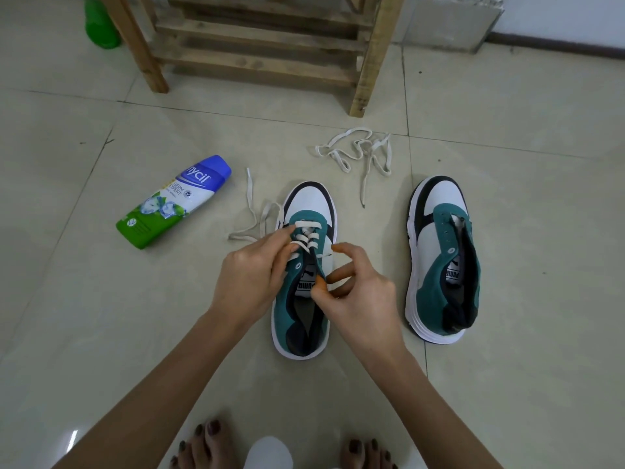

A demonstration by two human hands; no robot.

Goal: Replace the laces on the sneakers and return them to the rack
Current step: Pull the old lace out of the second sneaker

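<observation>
Two teal, white and black sneakers stand on the tiled floor, toes pointing away from me. The left sneaker [306,204] is partly laced with a white lace [306,236]; its loose end trails to the left [252,211]. My left hand [252,279] pinches the lace at the left eyelets. My right hand [355,286] grips the sneaker's tongue and right eyelet edge. The right sneaker [439,265] has no lace and lies apart to the right. A second white lace [358,154] lies tangled on the floor beyond the sneakers.
A wooden shoe rack [263,45] stands at the far side, its legs on the floor. A blue-capped green and white powder bottle [176,201] lies to the left. A green plastic bottle [99,27] stands at far left. My bare feet [203,445] are at the bottom.
</observation>
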